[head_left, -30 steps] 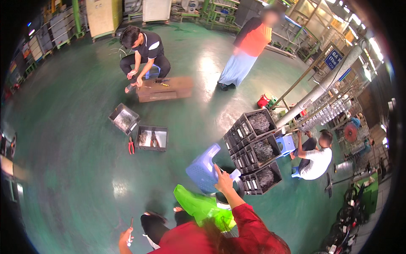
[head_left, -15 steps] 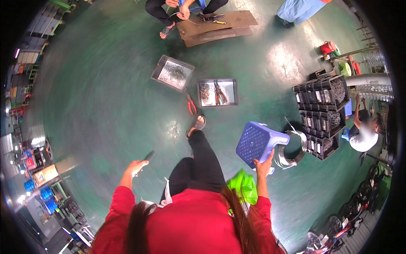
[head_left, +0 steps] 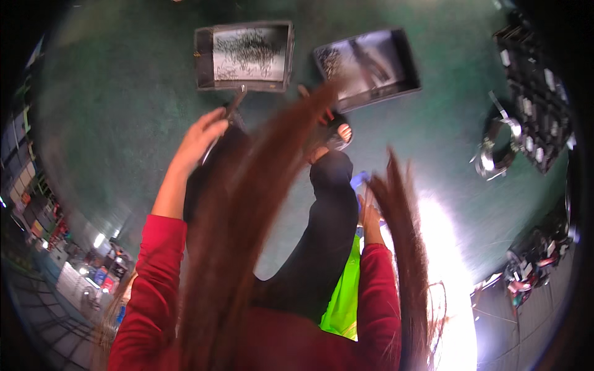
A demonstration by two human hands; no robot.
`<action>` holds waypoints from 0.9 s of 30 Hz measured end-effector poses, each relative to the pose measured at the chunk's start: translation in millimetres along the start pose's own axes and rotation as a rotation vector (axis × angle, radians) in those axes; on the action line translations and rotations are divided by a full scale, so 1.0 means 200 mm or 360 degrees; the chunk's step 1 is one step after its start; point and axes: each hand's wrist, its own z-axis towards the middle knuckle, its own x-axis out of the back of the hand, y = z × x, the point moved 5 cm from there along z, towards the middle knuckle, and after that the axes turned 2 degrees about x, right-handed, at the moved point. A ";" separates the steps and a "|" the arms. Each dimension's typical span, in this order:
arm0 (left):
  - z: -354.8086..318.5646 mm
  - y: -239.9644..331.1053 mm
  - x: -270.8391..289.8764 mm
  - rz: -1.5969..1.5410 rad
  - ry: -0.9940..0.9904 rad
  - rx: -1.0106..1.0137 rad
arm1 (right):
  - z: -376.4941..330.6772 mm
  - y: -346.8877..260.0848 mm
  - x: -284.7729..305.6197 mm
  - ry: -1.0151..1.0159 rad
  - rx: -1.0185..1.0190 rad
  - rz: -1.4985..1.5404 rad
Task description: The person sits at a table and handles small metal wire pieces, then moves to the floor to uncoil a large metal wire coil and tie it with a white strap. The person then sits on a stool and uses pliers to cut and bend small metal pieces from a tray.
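My left hand [head_left: 201, 139] is closed around a slim dark object [head_left: 235, 102] with a shiny edge, too blurred to name. It is above my left knee, just short of the bin of small dark wire pieces [head_left: 247, 55]. Low beside my right leg, my right hand [head_left: 371, 219] is at a blue-purple plastic stool [head_left: 359, 179]. Strands of hair hide most of the stool and part of that hand. A bright green bag [head_left: 343, 297] hangs between my right forearm and thigh.
A second bin [head_left: 411, 65] ahead holds blurred pliers [head_left: 371, 62] and small pieces. Red-handled pliers [head_left: 327, 115] lie near my sandalled foot [head_left: 340, 136]. At the right are a wire coil [head_left: 498, 148] and stacked black crates [head_left: 538, 99].
My view has tipped down and closer to the bins. My left hand has moved forward with the slim object. The stool has gone down beside my right leg, with my right hand still at it.
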 end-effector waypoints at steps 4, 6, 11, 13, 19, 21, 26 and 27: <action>0.34 -0.04 0.11 -0.0333 0.0109 -0.0014 | 0.51 -0.40 -0.48 -0.0372 0.0508 0.0183; 0.43 -0.07 0.20 -0.0469 0.0169 -0.0040 | 0.68 -0.55 -0.68 -0.0523 0.0666 0.0262; 0.50 -0.06 0.42 -0.0663 0.0428 -0.0294 | 0.86 -0.75 -1.05 -0.0771 0.0979 0.0426; 0.47 0.00 0.46 -0.0682 0.0412 -0.0580 | 0.91 -0.78 -1.12 -0.0720 0.1062 0.0484; 0.35 0.06 0.53 -0.1125 -0.0031 -0.0895 | 0.99 -0.77 -1.22 -0.0700 0.1148 0.0432; 0.30 0.07 0.54 -0.1082 -0.0288 -0.1121 | 1.01 -0.77 -1.19 -0.0470 0.1454 0.0558; 0.08 0.05 0.61 -0.1002 0.0327 -0.1666 | 1.05 -0.56 -1.07 0.0014 0.1465 0.0733; 0.04 0.05 0.62 -0.1069 0.0412 -0.1719 | 1.03 -0.46 -1.02 0.0125 0.1346 0.0703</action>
